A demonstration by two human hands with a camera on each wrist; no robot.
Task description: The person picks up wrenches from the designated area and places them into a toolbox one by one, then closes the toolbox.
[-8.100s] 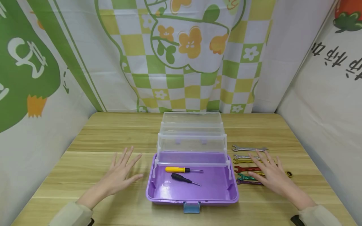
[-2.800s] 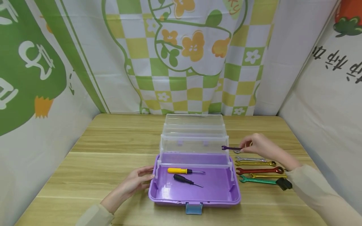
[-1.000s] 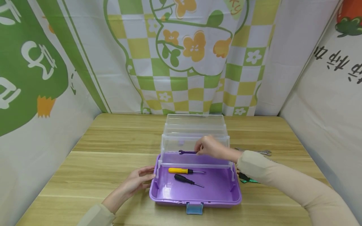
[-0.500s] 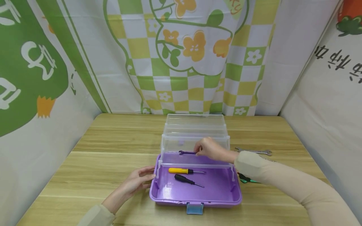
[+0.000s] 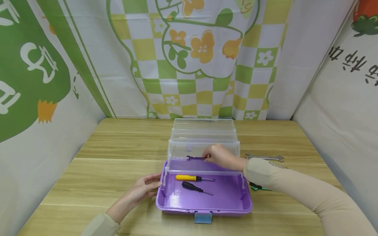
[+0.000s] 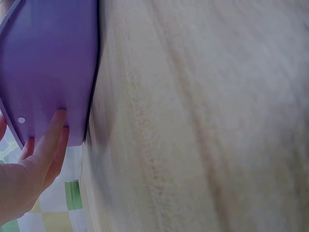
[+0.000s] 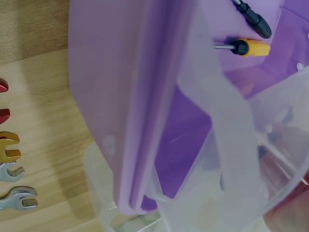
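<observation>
A purple toolbox [image 5: 177, 209] stands open, its clear stepped trays [image 5: 203, 172] raised at the back. My right hand [image 5: 221, 155] pinches a small purple wrench [image 5: 193, 158] by one end, level with the lowest clear tray. In the right wrist view, fingertips [image 7: 289, 212] blur behind the tray's plastic. My left hand [image 5: 141, 190] rests against the toolbox's left side, thumb near the rim; in the left wrist view its extended fingers [image 6: 48, 145] touch the outer wall. A yellow screwdriver [image 5: 184, 178] and a black screwdriver [image 5: 190, 186] lie on the box floor.
Right of the box, a silver wrench [image 5: 265, 158] and a green wrench [image 5: 264, 188] show around the right sleeve [image 5: 295, 186], which hides others. The right wrist view shows red, gold [image 7: 8, 147] and silver wrench ends. A blue latch [image 5: 203, 217] hangs in front.
Both hands lay spread at first. The left hand moved to the toolbox's side. The right hand took the purple wrench from the row and carried it left to the tray, where it now barely moves.
</observation>
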